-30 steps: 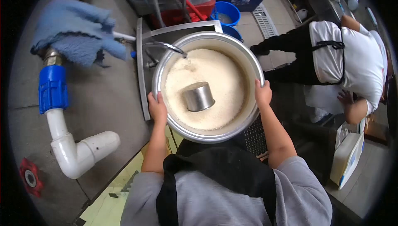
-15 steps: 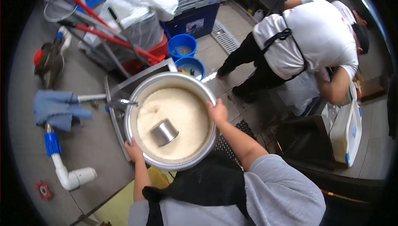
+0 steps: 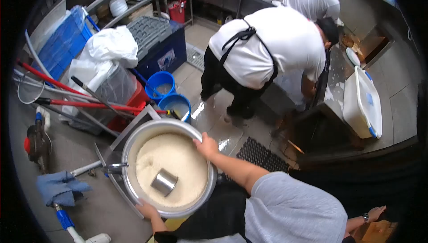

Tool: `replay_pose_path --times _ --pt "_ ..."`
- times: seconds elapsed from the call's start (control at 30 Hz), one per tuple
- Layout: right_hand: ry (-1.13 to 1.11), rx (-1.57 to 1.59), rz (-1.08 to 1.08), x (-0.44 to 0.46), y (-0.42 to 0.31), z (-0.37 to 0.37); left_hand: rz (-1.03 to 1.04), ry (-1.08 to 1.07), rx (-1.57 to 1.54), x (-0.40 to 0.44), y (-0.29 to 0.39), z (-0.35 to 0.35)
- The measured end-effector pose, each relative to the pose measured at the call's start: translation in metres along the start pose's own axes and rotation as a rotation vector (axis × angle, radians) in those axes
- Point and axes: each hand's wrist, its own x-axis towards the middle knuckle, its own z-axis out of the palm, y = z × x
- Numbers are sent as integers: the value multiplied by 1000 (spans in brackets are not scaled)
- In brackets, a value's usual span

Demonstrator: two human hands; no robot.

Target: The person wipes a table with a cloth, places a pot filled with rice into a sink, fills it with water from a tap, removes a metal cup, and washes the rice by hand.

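A large round metal pot (image 3: 178,126) stands in front of me, filled with pale grains that look like raw rice (image 3: 174,156). Lying tilted in the grains is a small metal cup (image 3: 164,182). My right hand (image 3: 207,146) grips the pot's far right rim, fingers closed over the edge. Down at the near left side, my left hand (image 3: 149,210) holds the rim too, its fingers partly hidden by the pot. A metal tap (image 3: 117,168) reaches to the pot's left edge.
Two blue buckets (image 3: 161,85) stand on the floor beyond the pot. A bent-over co-worker (image 3: 267,47) works at the right near a white tub (image 3: 363,102). Red-handled poles (image 3: 84,103) and a blue rag (image 3: 61,188) are at the left. Another person's hand (image 3: 376,213) shows lower right.
My view has swung up and to the right, so the pot appears lower and further left. Both hands keep their grip on it. A second co-worker and another person's hand have come into view.
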Motion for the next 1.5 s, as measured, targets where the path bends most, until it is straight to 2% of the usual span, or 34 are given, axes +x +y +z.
replay_pose_path --times 0.07,0.1,0.17,0.27,0.5,0.67,0.7,0.77,0.83,1.03,1.3,1.5 --pt "8 -10 -8 3 0 -2 -21 -23 -90 -12 23 -9" --pt "12 -13 -15 4 2 1 -6 -35 -8 -14 30 -14" --pt "1 -13 -11 4 3 0 3 -33 -34 -1 9 -1" --pt "-11 -7 0 2 -1 -5 -59 -75 -89 -10 24 -11" --pt "21 18 -48 3 5 3 -20 -39 6 -4 10 -3" --pt "60 -16 -68 7 9 6 -70 -68 -67 -28 49 -31" --pt "74 -34 -82 8 11 8 31 29 -13 -2 2 3" --pt "51 -54 -90 4 3 0 -42 -7 -96 -8 15 -4" --pt "49 -56 -92 9 8 5 -58 39 -19 -11 19 -4" --pt "62 -79 -149 12 11 14 -126 -5 50 -14 31 -13" --pt "54 -74 -143 7 6 13 -141 -59 41 -15 35 -16" --pt "59 -109 -120 13 12 17 -126 -20 27 -15 32 -13"
